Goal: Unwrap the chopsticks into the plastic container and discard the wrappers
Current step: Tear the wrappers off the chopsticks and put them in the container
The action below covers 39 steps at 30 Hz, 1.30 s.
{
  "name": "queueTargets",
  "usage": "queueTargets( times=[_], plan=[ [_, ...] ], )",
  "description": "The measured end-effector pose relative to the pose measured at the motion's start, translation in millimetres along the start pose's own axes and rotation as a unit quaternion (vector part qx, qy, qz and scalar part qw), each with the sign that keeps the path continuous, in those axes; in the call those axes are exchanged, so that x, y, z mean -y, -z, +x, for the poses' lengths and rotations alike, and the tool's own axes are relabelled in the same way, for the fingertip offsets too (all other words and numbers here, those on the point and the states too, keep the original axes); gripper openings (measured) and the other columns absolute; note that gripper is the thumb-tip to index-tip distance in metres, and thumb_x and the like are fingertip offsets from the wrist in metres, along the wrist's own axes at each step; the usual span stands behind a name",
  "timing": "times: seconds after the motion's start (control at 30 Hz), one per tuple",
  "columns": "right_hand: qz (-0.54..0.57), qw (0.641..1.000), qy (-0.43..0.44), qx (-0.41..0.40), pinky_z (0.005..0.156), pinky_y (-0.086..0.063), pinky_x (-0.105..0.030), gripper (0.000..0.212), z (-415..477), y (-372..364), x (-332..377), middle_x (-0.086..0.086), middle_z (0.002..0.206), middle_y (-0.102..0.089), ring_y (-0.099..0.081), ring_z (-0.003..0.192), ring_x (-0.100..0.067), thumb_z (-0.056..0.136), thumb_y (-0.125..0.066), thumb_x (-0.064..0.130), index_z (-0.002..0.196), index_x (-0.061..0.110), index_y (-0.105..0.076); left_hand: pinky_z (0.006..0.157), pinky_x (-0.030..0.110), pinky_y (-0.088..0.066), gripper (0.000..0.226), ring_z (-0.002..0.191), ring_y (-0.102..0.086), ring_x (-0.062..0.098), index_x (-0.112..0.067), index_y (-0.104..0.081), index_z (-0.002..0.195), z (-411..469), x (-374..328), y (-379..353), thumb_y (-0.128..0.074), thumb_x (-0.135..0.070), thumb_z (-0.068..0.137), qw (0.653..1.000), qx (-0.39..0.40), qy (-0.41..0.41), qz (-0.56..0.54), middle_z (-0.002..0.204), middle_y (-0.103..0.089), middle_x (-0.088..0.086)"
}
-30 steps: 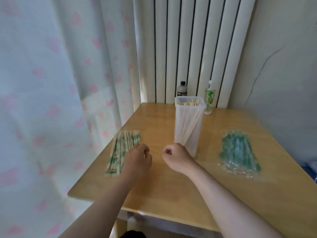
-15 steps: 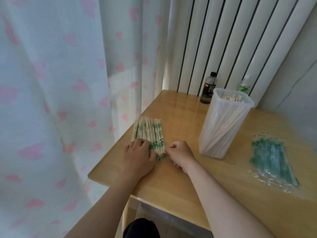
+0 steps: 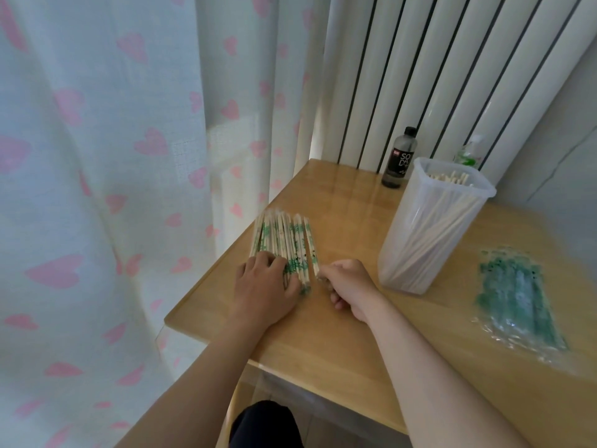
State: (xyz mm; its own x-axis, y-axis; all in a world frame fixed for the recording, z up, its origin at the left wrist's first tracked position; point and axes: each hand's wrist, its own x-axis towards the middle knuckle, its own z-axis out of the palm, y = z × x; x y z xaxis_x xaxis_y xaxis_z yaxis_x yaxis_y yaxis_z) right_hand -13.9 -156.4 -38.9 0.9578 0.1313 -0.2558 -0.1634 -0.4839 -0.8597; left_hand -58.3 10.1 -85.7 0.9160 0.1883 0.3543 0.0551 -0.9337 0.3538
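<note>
Left hand [image 3: 265, 294] lies flat on the wrapped chopsticks [image 3: 280, 236]; curled right hand [image 3: 350, 286] pinches one pair's end.

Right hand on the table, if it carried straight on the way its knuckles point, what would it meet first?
The rightmost wrapped pair: the right hand points left and away, and its curled fingertips seem to pinch that pair's near end. Next come the pile and the left hand resting on it.

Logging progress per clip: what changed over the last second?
The right hand moved left from beside the plastic container to the wrapped chopsticks and now pinches the near end of the rightmost pair. The left hand stays resting on them. Container and discarded wrappers unmoved.
</note>
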Motion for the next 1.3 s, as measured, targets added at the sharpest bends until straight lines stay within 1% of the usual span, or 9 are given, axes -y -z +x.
queueTargets(
  times=[0.17, 0.27, 0.4, 0.57, 0.77, 0.9, 1.03, 1.17, 1.3],
  plan=[
    [0.093, 0.995, -0.010, 0.017, 0.041, -0.046, -0.026, 0.011, -5.9, 6.4, -3.1, -0.010, 0.089, -0.077, -0.070, 0.064, -0.017, 0.095, -0.058, 0.013, 0.089, 0.008, -0.065, 0.100, 0.040, -0.035, 0.041, 0.113, -0.054, 0.021, -0.025, -0.064, 0.118, -0.4, -0.6, -0.2, -0.043, -0.049, 0.092, 1.000, -0.002, 0.005, -0.004, 0.121, -0.059, -0.001],
    [0.116, 0.993, 0.005, 0.022, 0.043, -0.048, -0.028, 0.004, -8.8, 10.1, -4.5, -0.009, 0.081, -0.077, -0.068, 0.061, -0.019, 0.092, -0.063, 0.006, 0.094, 0.010, -0.063, 0.101, 0.040, -0.035, 0.041, 0.113, -0.053, 0.020, -0.025, -0.064, 0.119, -0.7, -1.2, 0.3, -0.044, -0.049, 0.092, 1.000, 0.002, 0.009, -0.001, 0.121, -0.058, -0.001],
    [0.145, 0.988, 0.023, 0.047, 0.044, -0.048, -0.028, 0.032, -14.8, 14.7, -5.8, -0.010, 0.079, -0.072, -0.063, 0.059, -0.019, 0.089, -0.056, 0.000, 0.106, 0.019, -0.075, 0.101, 0.040, -0.036, 0.041, 0.113, -0.054, 0.020, -0.025, -0.064, 0.120, -0.9, -1.7, 1.6, -0.044, -0.048, 0.093, 1.000, 0.004, 0.009, -0.001, 0.121, -0.059, -0.001],
    [0.206, 0.975, 0.053, 0.065, 0.049, -0.050, -0.029, 0.044, -26.2, 22.9, -8.0, -0.010, 0.098, -0.079, -0.073, 0.079, -0.026, 0.092, -0.044, -0.011, 0.107, 0.012, -0.078, 0.098, 0.040, -0.037, 0.039, 0.111, -0.055, 0.021, -0.023, -0.067, 0.116, -1.0, -2.3, 1.2, -0.046, -0.047, 0.094, 1.000, -0.004, 0.012, -0.008, 0.119, -0.060, 0.001],
    [0.192, 0.958, 0.201, -0.065, 0.048, -0.054, -0.029, 0.017, -36.8, 40.6, 12.3, -0.004, 0.103, -0.078, -0.069, 0.075, -0.016, 0.094, -0.072, 0.012, 0.109, 0.020, -0.078, 0.100, 0.041, -0.037, 0.042, 0.111, -0.054, 0.022, -0.021, -0.068, 0.115, -1.1, -1.5, 3.8, -0.043, -0.047, 0.094, 1.000, -0.012, -0.002, -0.002, 0.119, -0.061, 0.003],
    [0.163, 0.929, 0.284, -0.172, 0.084, -0.060, -0.034, 0.021, -39.0, 59.1, 26.4, 0.011, 0.105, -0.075, -0.069, 0.093, -0.010, 0.097, -0.070, 0.018, 0.097, 0.037, -0.077, 0.101, 0.042, -0.035, 0.056, 0.113, -0.055, 0.022, -0.021, -0.069, 0.118, -4.9, -4.7, 9.2, -0.033, -0.053, 0.088, 1.000, -0.023, -0.019, 0.008, 0.121, -0.062, 0.002],
    [0.255, 0.901, 0.271, -0.225, 0.079, -0.062, -0.031, 0.016, -51.0, 76.7, 30.9, 0.004, 0.097, -0.077, -0.073, 0.089, -0.015, 0.099, -0.067, 0.011, 0.097, 0.024, -0.075, 0.105, 0.043, -0.032, 0.064, 0.118, -0.056, 0.023, -0.021, -0.068, 0.121, -4.1, -13.8, 17.2, -0.026, -0.055, 0.087, 0.999, -0.021, -0.036, 0.009, 0.124, -0.064, 0.001],
    [0.383, 0.871, 0.206, -0.228, 0.073, -0.063, -0.036, 0.009, -59.3, 95.0, 27.3, -0.011, 0.088, -0.075, -0.071, 0.075, -0.020, 0.096, -0.071, 0.012, 0.101, 0.005, -0.074, 0.098, 0.043, -0.041, 0.061, 0.113, -0.060, 0.030, -0.012, -0.067, 0.121, 8.1, -62.6, 36.1, -0.033, -0.052, 0.091, 0.988, -0.055, -0.108, -0.097, 0.123, -0.064, 0.007],
    [0.497, 0.827, 0.165, -0.206, 0.074, -0.061, -0.036, 0.016, -72.2, 116.5, 19.9, -0.009, 0.082, -0.072, -0.070, 0.075, -0.021, 0.096, -0.070, 0.010, 0.107, -0.002, -0.071, 0.074, 0.040, -0.053, 0.042, 0.092, -0.064, 0.028, -0.013, -0.061, 0.123, 14.2, -113.9, 47.1, -0.039, -0.043, 0.103, 0.967, -0.036, -0.215, -0.130, 0.111, -0.063, 0.005]
  ],
)
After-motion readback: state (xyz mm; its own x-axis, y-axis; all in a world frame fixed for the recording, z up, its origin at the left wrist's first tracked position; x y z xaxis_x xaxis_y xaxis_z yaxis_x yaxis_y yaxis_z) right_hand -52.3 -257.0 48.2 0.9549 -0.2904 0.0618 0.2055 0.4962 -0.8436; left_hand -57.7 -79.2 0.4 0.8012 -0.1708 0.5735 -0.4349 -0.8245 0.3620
